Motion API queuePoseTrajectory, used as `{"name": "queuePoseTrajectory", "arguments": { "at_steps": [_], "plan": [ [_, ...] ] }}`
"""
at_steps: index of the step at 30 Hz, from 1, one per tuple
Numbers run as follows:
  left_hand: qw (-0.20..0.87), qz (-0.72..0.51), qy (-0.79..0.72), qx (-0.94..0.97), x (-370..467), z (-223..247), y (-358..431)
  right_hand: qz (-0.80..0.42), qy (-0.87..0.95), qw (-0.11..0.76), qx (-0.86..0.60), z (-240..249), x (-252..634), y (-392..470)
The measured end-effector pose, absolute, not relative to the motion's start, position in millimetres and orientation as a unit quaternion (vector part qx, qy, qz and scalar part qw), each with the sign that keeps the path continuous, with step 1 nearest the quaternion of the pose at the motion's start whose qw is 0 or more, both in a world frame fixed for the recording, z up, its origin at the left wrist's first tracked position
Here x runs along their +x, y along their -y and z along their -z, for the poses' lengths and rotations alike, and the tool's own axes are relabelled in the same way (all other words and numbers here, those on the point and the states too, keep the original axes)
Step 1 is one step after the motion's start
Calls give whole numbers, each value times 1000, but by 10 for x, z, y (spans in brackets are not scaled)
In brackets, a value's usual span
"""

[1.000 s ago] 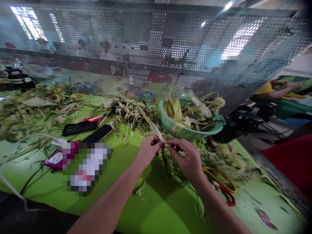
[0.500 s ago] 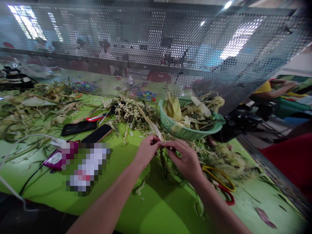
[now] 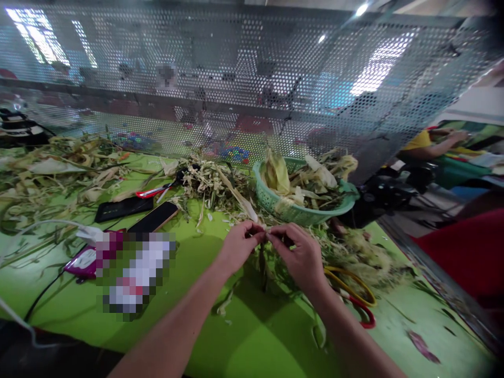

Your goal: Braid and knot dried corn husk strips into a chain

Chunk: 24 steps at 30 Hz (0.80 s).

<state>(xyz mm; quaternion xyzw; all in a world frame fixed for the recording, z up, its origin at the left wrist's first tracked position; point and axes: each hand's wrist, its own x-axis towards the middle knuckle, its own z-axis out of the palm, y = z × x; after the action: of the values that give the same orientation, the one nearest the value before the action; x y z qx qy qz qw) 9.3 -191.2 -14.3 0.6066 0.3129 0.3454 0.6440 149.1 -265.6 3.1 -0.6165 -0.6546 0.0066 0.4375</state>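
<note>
My left hand (image 3: 241, 245) and my right hand (image 3: 300, 254) meet fingertip to fingertip over the green table. Both are closed in a pinch on a thin, dark corn husk strip (image 3: 262, 268), which hangs below the fingers. The fingers hide its upper end. Just beyond them, a long pale husk (image 3: 242, 202) slants out of a heap of shredded dry husk (image 3: 208, 181). A green plastic basket (image 3: 301, 213) of dried husks stands behind my right hand. By my right forearm lie yellow and red looped handles (image 3: 360, 290), apparently of scissors, partly hidden.
To the left lie a red cutter knife (image 3: 147, 193), two dark phones (image 3: 124, 209), a blurred-out item (image 3: 137, 278) and a purple device (image 3: 84, 261) with cables. More husks (image 3: 59, 165) cover the far left. A perforated metal screen (image 3: 220, 68) closes off the back; another person's arm (image 3: 441, 144) shows at right.
My fingertips have shifted slightly along the husk strip, and the right fingers now curl closer to the left ones. The whole view has moved a little; the table items look unmoved.
</note>
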Motion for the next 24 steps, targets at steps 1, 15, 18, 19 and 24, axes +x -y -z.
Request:
{"name": "queuePoseTrajectory", "arguments": {
  "at_steps": [1, 15, 18, 19, 24],
  "plan": [
    [648, -345, -303, 607, 93, 137, 1920, -9, 650, 441, -619, -30, 1495, 2655],
    [653, -362, -259, 613, 93, 94, 1971, -195, 561, 524, -610, -21, 1513, 2629],
    [649, -359, -264, 616, 91, 93, 1973, -208, 547, 532, -612, -39, 1510, 2629],
    [648, -357, -267, 618, 90, 95, 1973, -216, 545, 533, -610, -44, 1510, 2628],
    [649, -334, -264, 630, 88, 125, 1965, -246, 542, 531, -603, -57, 1521, 2619]
  ]
}}
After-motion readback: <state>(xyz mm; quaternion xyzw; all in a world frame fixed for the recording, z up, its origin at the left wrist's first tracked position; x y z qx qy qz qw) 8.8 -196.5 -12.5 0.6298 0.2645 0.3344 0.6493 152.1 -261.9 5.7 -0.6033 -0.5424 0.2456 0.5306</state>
